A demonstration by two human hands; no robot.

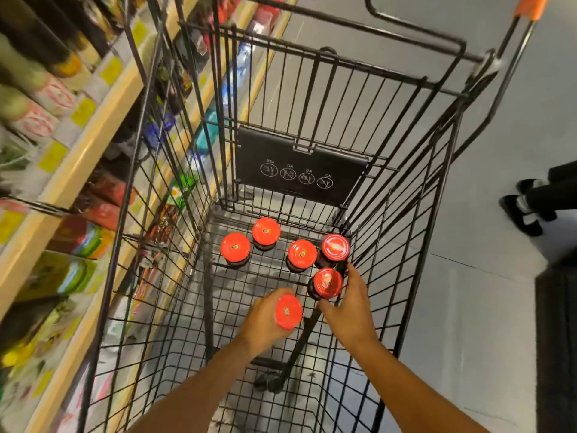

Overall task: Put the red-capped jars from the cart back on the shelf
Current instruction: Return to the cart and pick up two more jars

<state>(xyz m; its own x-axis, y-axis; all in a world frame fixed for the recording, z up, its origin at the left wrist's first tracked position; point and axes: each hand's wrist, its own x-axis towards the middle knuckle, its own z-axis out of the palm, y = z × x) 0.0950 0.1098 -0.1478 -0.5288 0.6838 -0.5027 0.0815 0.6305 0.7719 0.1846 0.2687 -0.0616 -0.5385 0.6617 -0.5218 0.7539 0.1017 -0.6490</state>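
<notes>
Several red-capped jars stand in the black wire cart. My left hand is wrapped around one jar near the cart's middle. Just to its right, my right hand grips the side of another jar by the cart's right wall. More jars stand behind them: one in the far right corner, one beside it, one further back and one to the left. The shelf runs along the left, blurred.
Wooden shelves on the left carry blurred packets, bottles and yellow price tags. The cart's black child-seat flap stands at its far end, and an orange handle grip shows at top right. Another person's black shoes stand on the grey floor at right.
</notes>
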